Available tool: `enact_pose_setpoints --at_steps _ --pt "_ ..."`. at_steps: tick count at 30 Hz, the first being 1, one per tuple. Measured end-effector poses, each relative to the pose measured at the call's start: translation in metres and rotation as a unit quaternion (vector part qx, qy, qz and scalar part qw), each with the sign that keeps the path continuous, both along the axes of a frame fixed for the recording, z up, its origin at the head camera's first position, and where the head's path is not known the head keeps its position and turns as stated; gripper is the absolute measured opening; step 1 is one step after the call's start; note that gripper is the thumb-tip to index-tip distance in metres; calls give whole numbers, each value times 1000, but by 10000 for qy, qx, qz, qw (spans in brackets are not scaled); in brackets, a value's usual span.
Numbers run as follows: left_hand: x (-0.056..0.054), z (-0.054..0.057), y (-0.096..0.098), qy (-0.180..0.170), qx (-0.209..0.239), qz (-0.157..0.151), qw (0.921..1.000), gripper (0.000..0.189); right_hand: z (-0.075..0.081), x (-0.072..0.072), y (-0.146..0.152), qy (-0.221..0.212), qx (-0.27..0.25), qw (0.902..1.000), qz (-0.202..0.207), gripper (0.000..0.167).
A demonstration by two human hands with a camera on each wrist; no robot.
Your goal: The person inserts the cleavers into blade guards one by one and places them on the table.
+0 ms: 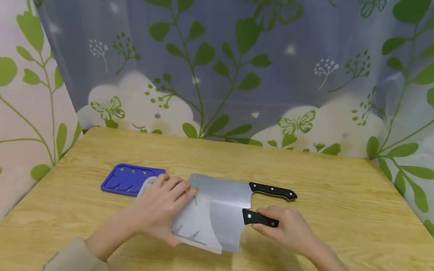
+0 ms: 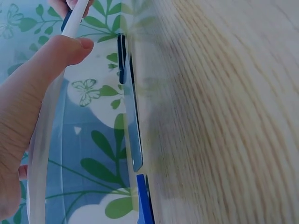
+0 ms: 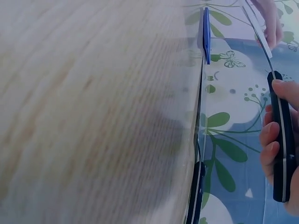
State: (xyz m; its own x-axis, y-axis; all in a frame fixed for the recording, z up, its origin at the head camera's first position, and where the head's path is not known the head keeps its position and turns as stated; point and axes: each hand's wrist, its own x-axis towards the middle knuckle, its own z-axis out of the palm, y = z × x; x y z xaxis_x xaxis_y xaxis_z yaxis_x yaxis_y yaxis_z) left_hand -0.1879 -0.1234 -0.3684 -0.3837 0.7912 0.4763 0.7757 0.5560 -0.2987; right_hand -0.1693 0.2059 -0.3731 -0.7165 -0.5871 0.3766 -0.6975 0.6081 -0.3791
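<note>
My right hand (image 1: 291,229) grips the black handle (image 3: 282,140) of a cleaver (image 1: 227,236), which is held above the table. Most of its broad blade is covered by a white blade guard (image 1: 198,221); only the part near the handle shows bare. My left hand (image 1: 163,206) holds that guard, thumb at the near edge and fingers over the far side. Just beyond, a second cleaver (image 1: 220,186) lies flat on the table, its black handle pointing right. A blue blade guard (image 1: 121,180) lies to the left, its right end partly hidden by the white one.
The wooden table (image 1: 338,189) bears these things near its middle. A patterned curtain (image 1: 213,102) with leaves and butterflies hangs along the back and both sides. A bright reflection shows near the front.
</note>
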Motion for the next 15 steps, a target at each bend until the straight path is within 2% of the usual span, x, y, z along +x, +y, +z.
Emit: enact_pose_setpoints --at_steps 7,15 --pt "0 -1 0 -62 -89 53 9999 106 1 0 -1 -56 106 9999 -48 30" --pt "-2 -2 2 -35 -88 32 9999 105 1 0 0 -346 42 9994 -66 29"
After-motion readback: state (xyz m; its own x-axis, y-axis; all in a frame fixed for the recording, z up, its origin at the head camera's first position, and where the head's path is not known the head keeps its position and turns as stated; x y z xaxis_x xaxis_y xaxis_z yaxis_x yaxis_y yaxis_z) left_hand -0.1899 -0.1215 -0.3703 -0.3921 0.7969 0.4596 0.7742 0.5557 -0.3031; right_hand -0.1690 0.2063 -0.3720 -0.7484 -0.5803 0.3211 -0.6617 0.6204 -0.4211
